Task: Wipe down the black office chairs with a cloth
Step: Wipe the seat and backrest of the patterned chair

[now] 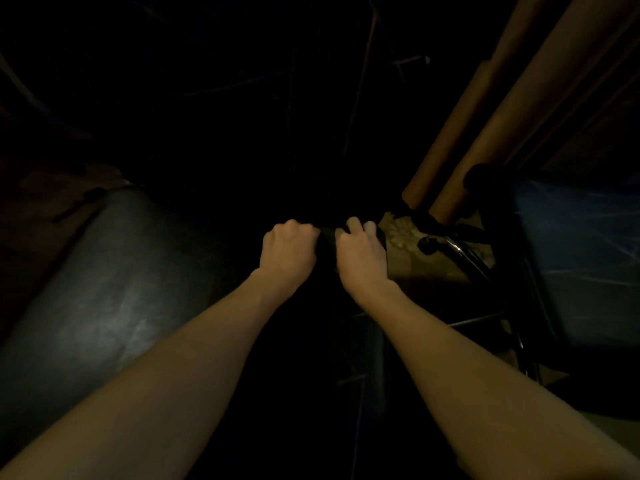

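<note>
The scene is very dark. My left hand [287, 254] and my right hand [360, 254] are side by side in the middle of the view, both with fingers curled round a dark thing [327, 244] between them. It looks like a dark cloth or a chair edge; I cannot tell which. A black leather chair [104, 289] with a shiny padded surface lies to the left of my left arm. Another dark chair part [367, 348] runs under my right forearm.
On the right stands a chair with a chrome frame [460, 254] and a plastic-wrapped blue seat [581, 258]. Brown cardboard tubes [485, 126] lean at the upper right. A patterned floor patch [401, 237] shows beside my right hand. The far area is black.
</note>
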The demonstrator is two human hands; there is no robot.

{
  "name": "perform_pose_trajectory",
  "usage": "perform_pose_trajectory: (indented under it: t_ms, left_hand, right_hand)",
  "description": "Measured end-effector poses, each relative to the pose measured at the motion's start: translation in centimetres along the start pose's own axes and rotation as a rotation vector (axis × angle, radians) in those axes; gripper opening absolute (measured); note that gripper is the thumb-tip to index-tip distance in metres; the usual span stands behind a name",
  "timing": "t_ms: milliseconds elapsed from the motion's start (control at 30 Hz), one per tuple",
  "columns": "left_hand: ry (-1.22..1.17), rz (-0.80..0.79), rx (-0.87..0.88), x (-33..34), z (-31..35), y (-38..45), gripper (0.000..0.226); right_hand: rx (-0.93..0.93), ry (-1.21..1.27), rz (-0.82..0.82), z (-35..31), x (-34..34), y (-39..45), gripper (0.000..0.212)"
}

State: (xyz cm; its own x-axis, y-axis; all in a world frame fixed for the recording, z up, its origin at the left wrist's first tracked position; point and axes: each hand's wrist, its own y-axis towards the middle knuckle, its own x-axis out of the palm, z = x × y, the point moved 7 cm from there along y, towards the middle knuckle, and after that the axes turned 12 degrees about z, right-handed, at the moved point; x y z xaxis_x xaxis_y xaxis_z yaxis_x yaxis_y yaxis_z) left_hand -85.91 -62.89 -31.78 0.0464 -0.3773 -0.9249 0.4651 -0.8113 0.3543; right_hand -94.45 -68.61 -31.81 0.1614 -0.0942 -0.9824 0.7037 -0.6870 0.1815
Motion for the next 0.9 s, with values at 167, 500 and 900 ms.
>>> perform_pose_trajectory:
  t_ms: [167,500,900]
  left_hand:
    - [-0.021,-0.020,0.050,-1.1,0.5,-2.9,0.026]
    - [-0.047,-0.111,0.111,-4.4,1.2,-10.3,0.027]
    - [-0.057,-0.104,0.154,-9.5,2.9,-23.6,0.022]
  right_hand:
    - [-0.023,0.013,-0.026,-0.4,-0.5,-2.9,0.041]
    - [0.013,0.048,-0.058,-2.4,-2.6,-11.2,0.038]
    - [0.080,0.131,-0.081,-5.2,-5.0,-25.5,0.042]
